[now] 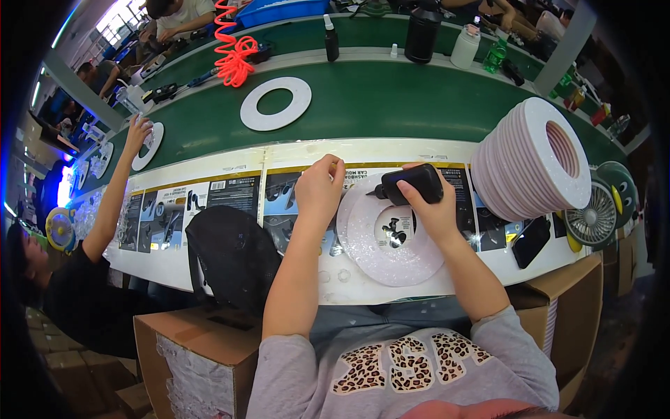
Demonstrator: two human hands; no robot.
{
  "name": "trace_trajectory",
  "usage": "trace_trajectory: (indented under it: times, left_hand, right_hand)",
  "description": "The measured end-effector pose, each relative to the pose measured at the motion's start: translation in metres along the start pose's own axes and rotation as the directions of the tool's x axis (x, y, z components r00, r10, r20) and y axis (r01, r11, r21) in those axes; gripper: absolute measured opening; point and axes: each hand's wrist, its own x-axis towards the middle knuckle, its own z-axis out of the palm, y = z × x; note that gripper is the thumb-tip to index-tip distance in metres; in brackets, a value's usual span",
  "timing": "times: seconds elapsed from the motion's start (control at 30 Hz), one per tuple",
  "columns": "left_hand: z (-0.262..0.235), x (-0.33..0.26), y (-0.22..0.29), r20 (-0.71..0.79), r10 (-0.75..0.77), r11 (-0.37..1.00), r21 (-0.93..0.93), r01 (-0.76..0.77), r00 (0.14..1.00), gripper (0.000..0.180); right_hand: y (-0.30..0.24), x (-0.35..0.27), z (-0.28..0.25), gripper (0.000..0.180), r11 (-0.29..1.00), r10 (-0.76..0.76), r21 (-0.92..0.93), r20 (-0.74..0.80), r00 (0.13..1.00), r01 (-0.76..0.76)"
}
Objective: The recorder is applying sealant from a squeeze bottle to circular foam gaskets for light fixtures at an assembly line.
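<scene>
My right hand (pixel 438 216) is wrapped round a black squeeze bottle (pixel 423 183), tilted so its thin nozzle points left over the upper part of a flat white ring (pixel 363 251). This ring lies on the table before me, and printed sheeting shows through its hole. Just above and left of the ring is my left hand (pixel 321 183), its fingers curled and pressed together; whatever they may hold is too small to make out. Two small clear rings (pixel 343 276) lie near the ring's lower left. At the right leans a tall stack of white rings (pixel 520 164).
A black cloth-like bundle (pixel 234 251) sits left of my left forearm. Right of me are a black phone (pixel 532 241) and a small fan (pixel 592 215). Another white ring (pixel 301 105) lies on the green belt (pixel 391 98). At the left, a co-worker's hand (pixel 139 133) touches a further ring.
</scene>
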Motion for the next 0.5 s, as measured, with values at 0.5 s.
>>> trace_trajectory:
  times: [0.5]
  left_hand:
    - [0.0009, -0.0004, 0.0006, 0.0, 0.028, 1.0, -0.013, -0.028, 1.0, 0.017]
  right_hand:
    - [-0.0024, 0.0001, 0.0008, 0.028, 0.999, 0.019, -0.029, 0.009, 1.0, -0.019]
